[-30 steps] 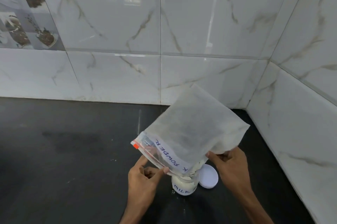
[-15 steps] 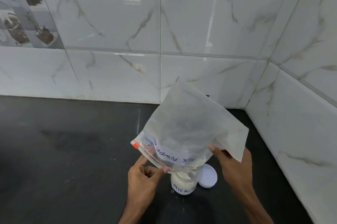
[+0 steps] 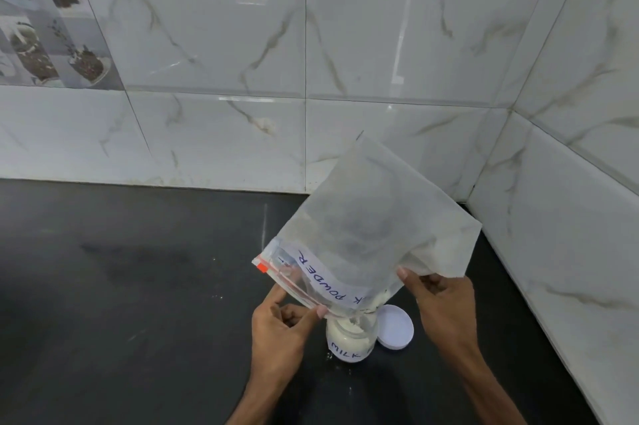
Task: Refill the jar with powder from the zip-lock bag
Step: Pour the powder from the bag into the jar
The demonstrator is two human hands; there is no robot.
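While the pour is on, the left hand [image 3: 280, 331] pinches the zip edge of the zip-lock bag [image 3: 363, 234] between thumb and forefinger. The right hand [image 3: 439, 307] grips the bag's side edge with its fingers curled onto the film.

The jar [image 3: 351, 338] stands upright on the counter [image 3: 138, 286], directly under the bag's low mouth corner, with its opening touching or just below that corner. White powder [image 3: 347, 341] shows through the glass nearly up to the neck, and a clump sits in the mouth corner above.

The lid [image 3: 396, 326] is off and lies just beside the jar on its right. A few white specks sit on the counter at the jar's base.

The bag is upended, closed end up against the tiled wall [image 3: 380, 44], and its upper part looks nearly empty with only a dusty film.

Judgement: the refill is mostly done. What's left is shaking out the residue, sealing the bag and capping the jar.

Versus a second ago:
- The bag's closed end sits slightly higher and steeper.
- The right hand's grip is a bit further up the edge.
- The bag's far right corner now droops over that hand.
- The left pinch, jar and lid are unchanged.
- I cannot tell any change in fill level.
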